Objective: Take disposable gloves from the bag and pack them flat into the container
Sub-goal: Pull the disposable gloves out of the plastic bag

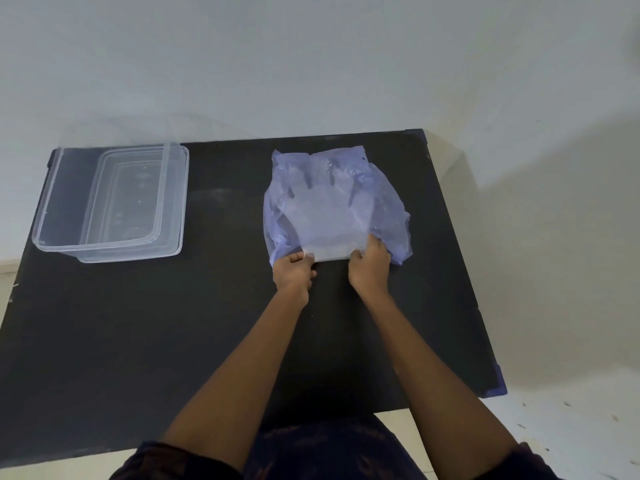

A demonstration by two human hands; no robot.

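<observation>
A thin blue plastic bag lies on the black table, right of centre. A stack of clear disposable gloves shows inside it, its near edge sticking out of the bag's mouth. My left hand pinches the left corner of that near edge. My right hand grips the right corner, where glove stack and bag rim meet. A clear rectangular plastic container stands empty at the table's far left, resting on its clear lid.
The black table ends at a white wall behind and at pale floor on the right. A dark patterned garment covers my lap at the bottom edge.
</observation>
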